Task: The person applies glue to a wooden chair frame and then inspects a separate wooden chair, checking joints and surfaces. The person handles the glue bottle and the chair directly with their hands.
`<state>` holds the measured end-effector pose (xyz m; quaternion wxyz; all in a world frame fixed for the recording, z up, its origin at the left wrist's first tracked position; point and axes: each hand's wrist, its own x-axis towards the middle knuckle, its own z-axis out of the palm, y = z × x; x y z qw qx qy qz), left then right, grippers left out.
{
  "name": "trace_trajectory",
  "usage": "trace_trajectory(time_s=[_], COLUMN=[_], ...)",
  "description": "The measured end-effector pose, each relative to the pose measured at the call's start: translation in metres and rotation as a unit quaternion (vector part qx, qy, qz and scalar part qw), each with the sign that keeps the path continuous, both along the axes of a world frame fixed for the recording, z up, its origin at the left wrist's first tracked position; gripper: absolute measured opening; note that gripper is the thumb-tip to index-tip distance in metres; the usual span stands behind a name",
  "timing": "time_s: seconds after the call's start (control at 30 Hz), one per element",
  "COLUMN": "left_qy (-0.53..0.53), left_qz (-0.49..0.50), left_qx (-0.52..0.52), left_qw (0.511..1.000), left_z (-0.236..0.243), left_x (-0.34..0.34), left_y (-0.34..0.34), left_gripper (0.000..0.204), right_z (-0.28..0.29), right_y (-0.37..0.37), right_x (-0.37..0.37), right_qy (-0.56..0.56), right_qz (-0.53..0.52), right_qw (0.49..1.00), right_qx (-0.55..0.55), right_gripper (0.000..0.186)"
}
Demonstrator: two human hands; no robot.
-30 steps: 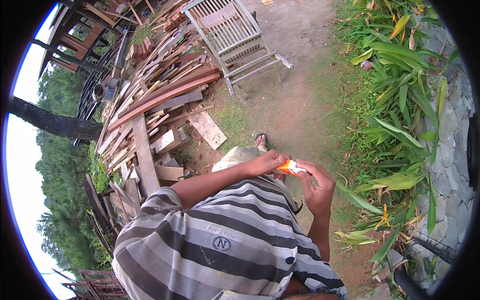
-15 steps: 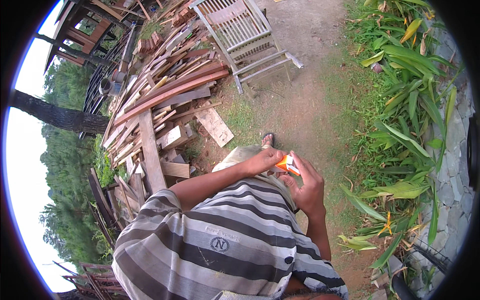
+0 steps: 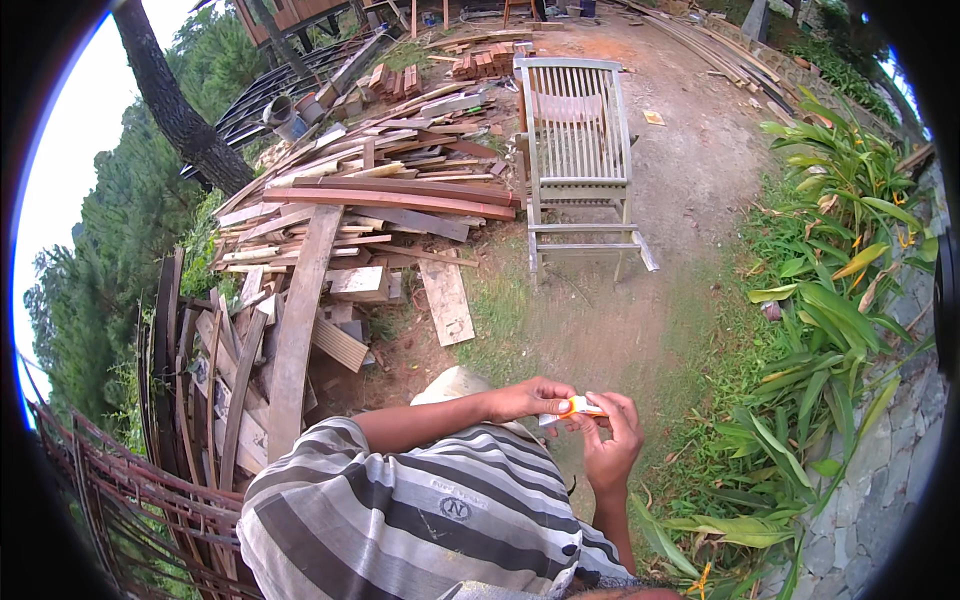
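My left hand (image 3: 530, 398) is closed on a small orange-and-white packet (image 3: 578, 404), held low in front of my striped shirt, with the thumb near its left end. My right hand (image 3: 610, 432) grips the same packet from the right, fingers bent around that end. A pale piece shows under the left fingers, too small to make out clearly. My striped shirt (image 3: 400, 500) fills the lower middle of the head view.
A weathered slatted wooden chair (image 3: 580, 150) stands ahead on the dirt path (image 3: 700, 170). Piles of planks (image 3: 320, 240) lie at left, beside a tree trunk (image 3: 200, 140) and rusty metal railing (image 3: 100, 480). Leafy plants (image 3: 830, 320) and stone paving (image 3: 860, 520) border the right.
The view has tilted up and turned, so the chair sits lower and upright and more background shows. My hands appear lower in the picture, still on the packet.
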<state>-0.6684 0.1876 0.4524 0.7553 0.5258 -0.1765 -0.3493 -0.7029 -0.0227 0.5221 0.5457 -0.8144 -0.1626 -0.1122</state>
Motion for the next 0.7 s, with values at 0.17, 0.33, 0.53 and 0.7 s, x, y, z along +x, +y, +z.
trace_trajectory(time_s=[0.17, 0.33, 0.53, 0.7], left_qy=[0.034, 0.017, -0.016, -0.001], left_qz=[0.032, 0.080, 0.146, 0.127], left_qx=[-0.046, -0.100, -0.082, -0.073], left_qw=[0.998, 0.992, 0.986, 0.989], left_z=[0.009, -0.006, 0.000, -0.004], left_x=[0.007, 0.012, 0.003, -0.023], left_y=[0.045, 0.115, 0.255, 0.380], left_gripper=[0.047, 0.046, 0.047, 0.049], right_z=[0.018, 0.035, 0.038, 0.038], right_y=[0.049, 0.131, 0.264, 0.369], right_x=[0.020, 0.040, 0.062, 0.074], right_qy=[-0.001, -0.055, -0.044, 0.005], right_qz=[0.034, 0.093, 0.181, 0.322], right_qw=[0.999, 0.988, 0.973, 0.938], right_qx=[-0.027, -0.113, -0.133, -0.126], right_gripper=[0.040, 0.040, 0.035, 0.028])
